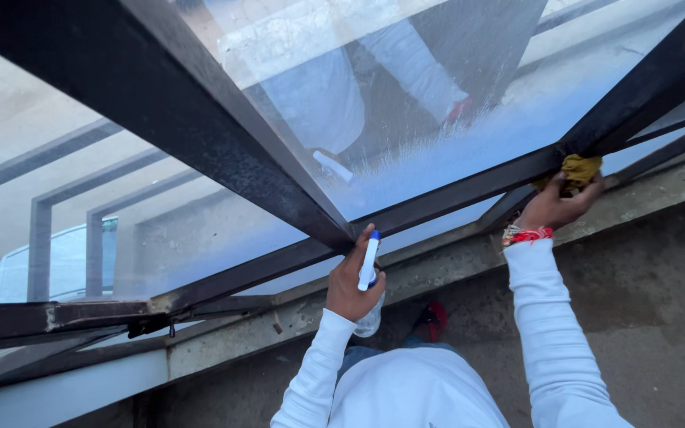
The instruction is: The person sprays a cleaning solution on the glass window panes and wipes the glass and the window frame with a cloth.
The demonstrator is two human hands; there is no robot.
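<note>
My left hand [352, 279] grips a clear spray bottle [369, 269] with a blue-and-white nozzle, held just under the dark metal window frame [438, 200]. My right hand [558, 204] presses a yellow-brown cloth [580, 170] into the corner where two frame bars meet. The glass pane [438, 103] above the bar is wet with spray streaks and mirrors my white sleeves. A red thread band [526, 235] circles my right wrist.
A second open window pane [81, 198] with a dark frame stands at the left, hinged near a rusty bracket [152, 321]. A grey concrete ledge and wall [644, 285] lie below. A red shoe [434, 319] shows beneath me.
</note>
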